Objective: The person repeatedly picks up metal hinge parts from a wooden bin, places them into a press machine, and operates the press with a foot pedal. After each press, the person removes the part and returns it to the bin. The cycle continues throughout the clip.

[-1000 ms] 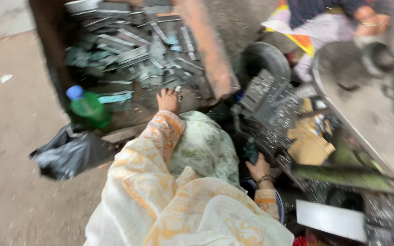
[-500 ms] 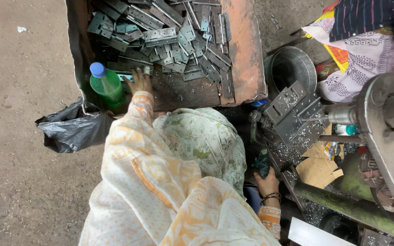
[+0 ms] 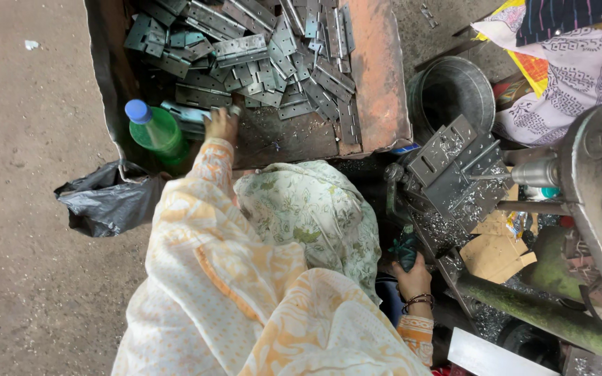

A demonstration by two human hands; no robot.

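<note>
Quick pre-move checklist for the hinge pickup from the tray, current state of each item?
1. Left hand on the hinge plates: ok, it reaches the near edge of the pile.
2. Plate actually gripped: cannot tell, fingers hidden.
3. Green bottle clear of the left hand: not ok, it stands right beside it.
4. Right hand placed: ok, it grips a dark handle low by the metal fixture.
5. Rusty tray stocked: ok, many plates heaped.

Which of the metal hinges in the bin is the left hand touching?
The left hand grips a hinge at the near-left corner of the rusty bin, beside the green bottle; the other hinges lie piled farther back.
</note>
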